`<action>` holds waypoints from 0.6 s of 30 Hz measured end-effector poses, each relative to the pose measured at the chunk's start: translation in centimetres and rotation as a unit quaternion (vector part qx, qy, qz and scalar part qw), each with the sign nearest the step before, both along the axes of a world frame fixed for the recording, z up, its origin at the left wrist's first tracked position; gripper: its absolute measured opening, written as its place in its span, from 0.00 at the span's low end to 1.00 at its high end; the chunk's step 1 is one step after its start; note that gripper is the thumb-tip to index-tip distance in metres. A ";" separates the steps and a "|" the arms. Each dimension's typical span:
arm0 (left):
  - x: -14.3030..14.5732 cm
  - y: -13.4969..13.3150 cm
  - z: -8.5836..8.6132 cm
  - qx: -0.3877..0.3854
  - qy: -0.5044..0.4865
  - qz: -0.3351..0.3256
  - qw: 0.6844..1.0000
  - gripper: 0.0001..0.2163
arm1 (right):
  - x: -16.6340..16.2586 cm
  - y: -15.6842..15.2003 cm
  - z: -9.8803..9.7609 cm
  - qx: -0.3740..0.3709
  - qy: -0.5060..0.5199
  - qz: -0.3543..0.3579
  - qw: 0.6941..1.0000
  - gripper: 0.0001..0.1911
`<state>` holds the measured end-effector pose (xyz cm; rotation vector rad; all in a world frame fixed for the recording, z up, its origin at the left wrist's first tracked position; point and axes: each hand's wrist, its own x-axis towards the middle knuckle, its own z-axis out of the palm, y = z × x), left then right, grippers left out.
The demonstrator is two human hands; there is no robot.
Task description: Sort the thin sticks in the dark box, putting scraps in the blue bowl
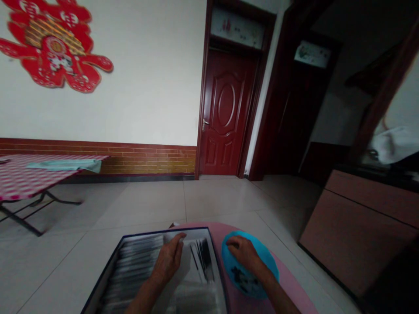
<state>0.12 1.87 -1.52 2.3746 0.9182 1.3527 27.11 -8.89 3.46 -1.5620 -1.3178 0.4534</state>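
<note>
**Left hand (168, 258) in a dark-edged box (144, 232), right hand (244, 255) on a blue bowl (263, 264)**

Far left, a folding table (29, 179) with a red-checked cover carries a pale green cloth (65, 165), well apart from the hands. The box sits at the edge of a round pink worktop (291, 279), holding rows of grey strips (137, 261) and thin dark sticks (203, 257). The left hand lies inside it, its grip wide, fingers spread and holding nothing. Just beside the box, the right hand curves over the bowl; I cannot tell whether that grip is holding or only resting. Right of the bowl, a narrow pink margin gives way to open floor (278, 205), then a brown cabinet (353, 231).
</note>
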 end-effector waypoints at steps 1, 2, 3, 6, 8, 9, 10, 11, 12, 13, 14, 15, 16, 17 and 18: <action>0.0 0.0 -0.1 -0.002 -0.001 -0.001 1.000 0.16 | 0.7 -0.7 -0.3 -0.028 -0.018 0.012 0.999 0.08; 0.1 0.0 -0.1 -0.006 -0.001 -0.002 1.000 0.16 | 1.2 -1.4 -0.6 -0.050 -0.033 0.025 0.998 0.08; 0.1 0.0 -0.1 -0.010 0.000 -0.003 1.000 0.16 | 1.5 -1.9 -1.0 -0.066 -0.046 0.034 0.996 0.09; 0.1 0.0 -0.1 -0.021 0.001 -0.004 1.000 0.17 | 1.2 -2.9 -1.9 -0.082 -0.068 0.035 0.994 0.10; 0.0 -0.1 -0.1 -0.026 0.003 -0.001 1.000 0.17 | 0.7 -3.1 -2.4 -0.083 -0.075 0.026 0.993 0.10; 0.0 -0.1 -0.1 -0.026 0.004 0.001 1.000 0.17 | 0.5 -3.1 -2.6 -0.085 -0.081 0.021 0.993 0.09; 0.0 -0.2 -0.1 -0.027 0.006 0.001 1.000 0.17 | 0.3 -3.1 -2.8 -0.089 -0.091 0.015 0.992 0.09; 0.0 -0.2 -0.1 -0.026 0.006 0.000 1.000 0.16 | 0.2 -3.1 -3.0 -0.095 -0.104 0.011 0.990 0.08; 0.0 -0.2 -0.2 -0.023 0.006 -0.002 1.000 0.16 | 0.3 -3.0 -3.2 -0.100 -0.118 0.008 0.988 0.08; 0.0 -0.2 -0.2 -0.019 0.006 -0.006 1.000 0.16 | 0.4 -3.0 -3.4 -0.101 -0.131 0.008 0.986 0.07; 0.0 -0.2 -0.3 -0.013 0.005 -0.009 1.000 0.16 | 0.5 -2.9 -3.4 -0.095 -0.141 0.010 0.985 0.06; 0.0 -0.3 -0.3 -0.006 0.004 -0.011 1.000 0.16 | 0.6 -2.8 -3.4 -0.082 -0.145 0.013 0.986 0.06; 0.1 -0.3 -0.3 -0.001 0.004 -0.010 1.000 0.16 | 0.7 -2.5 -3.1 -0.067 -0.143 0.013 0.987 0.05; 0.2 -0.4 -0.3 0.002 0.004 -0.005 1.000 0.16 | 0.6 -2.2 -2.5 -0.052 -0.134 0.011 0.990 0.04; 0.2 -0.4 -0.2 0.000 0.006 0.001 1.000 0.16 | 0.3 -1.7 -1.8 -0.041 -0.119 0.010 0.992 0.04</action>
